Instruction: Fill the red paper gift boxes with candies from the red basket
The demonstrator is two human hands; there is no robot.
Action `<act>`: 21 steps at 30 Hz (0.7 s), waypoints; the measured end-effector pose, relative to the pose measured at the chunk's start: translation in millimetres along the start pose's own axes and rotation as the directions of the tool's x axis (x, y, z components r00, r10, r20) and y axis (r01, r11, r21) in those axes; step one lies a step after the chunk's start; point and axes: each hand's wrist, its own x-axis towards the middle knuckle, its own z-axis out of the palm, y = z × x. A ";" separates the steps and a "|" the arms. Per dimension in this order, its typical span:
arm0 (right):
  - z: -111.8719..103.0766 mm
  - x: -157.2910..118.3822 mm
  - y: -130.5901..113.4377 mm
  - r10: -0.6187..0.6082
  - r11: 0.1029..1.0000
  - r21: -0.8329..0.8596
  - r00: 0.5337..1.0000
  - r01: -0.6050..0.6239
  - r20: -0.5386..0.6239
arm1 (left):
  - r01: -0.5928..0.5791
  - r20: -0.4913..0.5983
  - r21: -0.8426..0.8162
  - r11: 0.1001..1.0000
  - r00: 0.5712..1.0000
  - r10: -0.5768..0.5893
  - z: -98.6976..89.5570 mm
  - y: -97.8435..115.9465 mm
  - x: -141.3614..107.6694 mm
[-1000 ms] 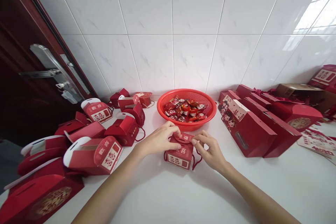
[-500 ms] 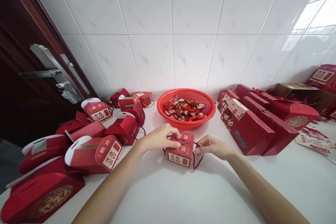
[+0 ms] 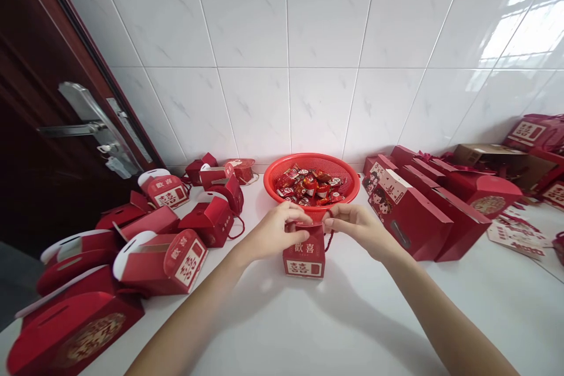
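Note:
A small red gift box [image 3: 304,258] with a cream double-happiness panel stands upright on the white table in front of me. My left hand [image 3: 282,232] grips its top, the thumb on the near flap and the other fingers behind. At the box's upper right, my right hand [image 3: 355,226] pinches a red cord [image 3: 328,241] that hangs down along the box's side. Part of the box top is hidden by my fingers. Just behind both hands is a red plastic colander [image 3: 312,158] of wrapped candies [image 3: 311,185].
Several open red boxes [image 3: 163,261] crowd the table's left side, near a dark door [image 3: 39,70] with a metal handle. On the right stand red cartons [image 3: 405,211], with printed cards [image 3: 517,235] beyond them. A tiled wall [image 3: 324,108] closes off the back.
My right hand has risen from the box's right side to its top, bringing the red cord up. My left hand stays on the box, whose front now faces me more squarely.

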 end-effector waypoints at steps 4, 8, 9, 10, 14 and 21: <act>3.5 3.2 -8.9 -0.006 0.997 -0.076 0.999 0.003 -0.036 | -0.090 0.032 -0.411 0.907 0.993 0.113 -8.7 14.6 -9.2; 11.1 3.4 -17.6 -0.038 0.990 -0.135 0.998 0.030 -0.056 | -0.122 0.086 -0.564 0.817 0.975 0.204 -9.1 21.8 -17.6; 14.3 3.0 -18.7 -0.048 0.987 -0.158 0.997 0.039 -0.057 | -0.131 0.100 -0.575 0.808 0.968 0.228 -7.0 22.1 -18.7; 17.9 2.5 -19.1 -0.063 0.982 -0.183 0.996 0.051 -0.059 | -0.144 0.109 -0.577 0.804 0.962 0.251 -4.4 22.1 -19.6; 31.6 -0.4 -15.7 -0.135 0.952 -0.288 0.987 0.106 -0.084 | -0.184 0.139 -0.545 0.818 0.942 0.305 6.3 22.5 -21.7; 40.1 -9.7 -12.3 -0.254 0.803 -0.588 0.947 0.093 -0.197 | -0.200 0.137 -0.498 0.844 0.943 0.305 10.6 23.4 -24.6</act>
